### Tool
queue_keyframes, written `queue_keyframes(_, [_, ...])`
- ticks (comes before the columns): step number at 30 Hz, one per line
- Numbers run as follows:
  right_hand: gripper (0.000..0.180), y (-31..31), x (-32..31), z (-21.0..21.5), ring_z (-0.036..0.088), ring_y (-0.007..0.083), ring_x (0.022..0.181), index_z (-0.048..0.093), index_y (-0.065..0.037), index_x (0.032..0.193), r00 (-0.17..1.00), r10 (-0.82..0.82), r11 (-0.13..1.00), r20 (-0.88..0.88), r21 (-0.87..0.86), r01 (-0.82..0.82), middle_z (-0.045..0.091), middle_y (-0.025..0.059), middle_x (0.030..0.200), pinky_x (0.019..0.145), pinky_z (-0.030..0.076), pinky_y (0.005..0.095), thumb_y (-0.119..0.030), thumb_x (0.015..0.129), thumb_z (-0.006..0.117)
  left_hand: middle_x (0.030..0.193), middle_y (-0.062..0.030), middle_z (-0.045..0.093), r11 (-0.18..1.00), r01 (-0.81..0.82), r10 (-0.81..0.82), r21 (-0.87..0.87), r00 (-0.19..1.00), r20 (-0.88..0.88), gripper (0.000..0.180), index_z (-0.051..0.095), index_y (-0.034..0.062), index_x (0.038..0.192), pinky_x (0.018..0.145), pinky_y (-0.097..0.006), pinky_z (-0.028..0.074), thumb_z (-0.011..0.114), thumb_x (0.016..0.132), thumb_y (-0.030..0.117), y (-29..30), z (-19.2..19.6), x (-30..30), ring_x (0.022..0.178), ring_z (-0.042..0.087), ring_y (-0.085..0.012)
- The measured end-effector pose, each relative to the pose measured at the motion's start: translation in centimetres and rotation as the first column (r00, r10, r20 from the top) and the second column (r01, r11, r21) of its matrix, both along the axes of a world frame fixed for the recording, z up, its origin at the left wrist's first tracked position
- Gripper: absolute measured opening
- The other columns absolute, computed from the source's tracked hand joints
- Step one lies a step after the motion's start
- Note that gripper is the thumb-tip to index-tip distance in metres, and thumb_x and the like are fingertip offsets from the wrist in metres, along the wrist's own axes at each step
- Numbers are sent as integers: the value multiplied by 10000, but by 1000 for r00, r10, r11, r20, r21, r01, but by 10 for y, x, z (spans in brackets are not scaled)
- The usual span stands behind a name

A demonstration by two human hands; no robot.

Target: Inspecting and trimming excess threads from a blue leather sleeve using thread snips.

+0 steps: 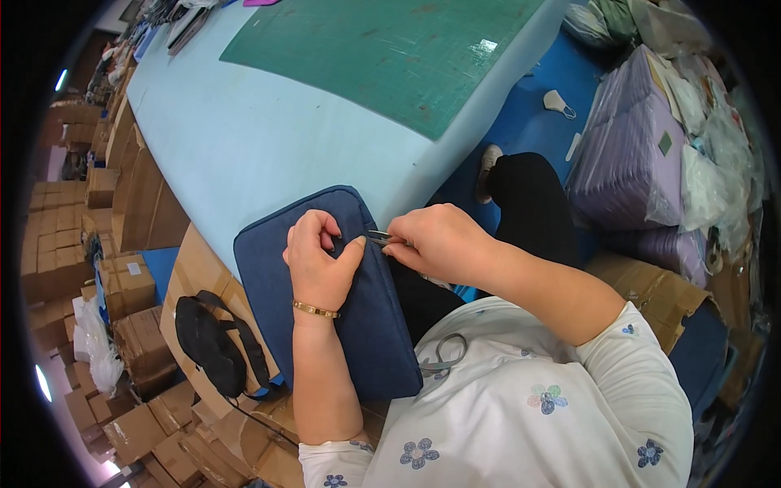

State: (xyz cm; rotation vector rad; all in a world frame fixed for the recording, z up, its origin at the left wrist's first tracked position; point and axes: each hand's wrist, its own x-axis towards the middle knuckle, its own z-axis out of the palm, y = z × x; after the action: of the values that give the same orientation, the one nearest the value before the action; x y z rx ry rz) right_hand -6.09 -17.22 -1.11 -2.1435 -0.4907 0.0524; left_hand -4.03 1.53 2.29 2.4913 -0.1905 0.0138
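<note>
A flat navy blue zip sleeve or case lies slanted across my lap, its far end against the light blue table. My left hand rests on its upper part, fingers curled and thumb pressed at the right-hand edge. Close by that thumb, my right hand grips a small metal tool, which looks like thread snips, with its tip at the case's edge seam. The handle end is hidden in my palm. Whether a thread lies between the blades is too small to tell.
A green cutting mat covers the far part of the light blue table. Left of me, a black pouch with a strap lies on cardboard, with stacked boxes beyond. Plastic-wrapped purple sheets stand at the right.
</note>
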Motion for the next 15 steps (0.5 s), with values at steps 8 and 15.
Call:
queue_keyframes(8, [173, -1, 5, 4, 619, 297, 649, 622, -45, 781, 961, 20, 996, -274, 85, 4, 632, 106, 687, 578, 496, 362, -212, 795, 665, 682, 5, 433, 1000, -1, 1, -1, 1000, 1, 298, 499, 114, 775, 651, -315, 361, 738, 610, 179, 0, 0, 0, 704, 446, -170])
queue_keyframes(15, [138, -7, 7, -18, 616, 241, 644, 615, -92, 818, 971, 60, 998, 233, -41, -52, 616, 51, 715, 541, 478, 349, -211, 782, 674, 684, 7, 435, 1000, -4, 3, -23, 1000, -18, 308, 500, 111, 776, 648, -311, 366, 748, 607, 178, 2, -1, 0, 703, 446, -168])
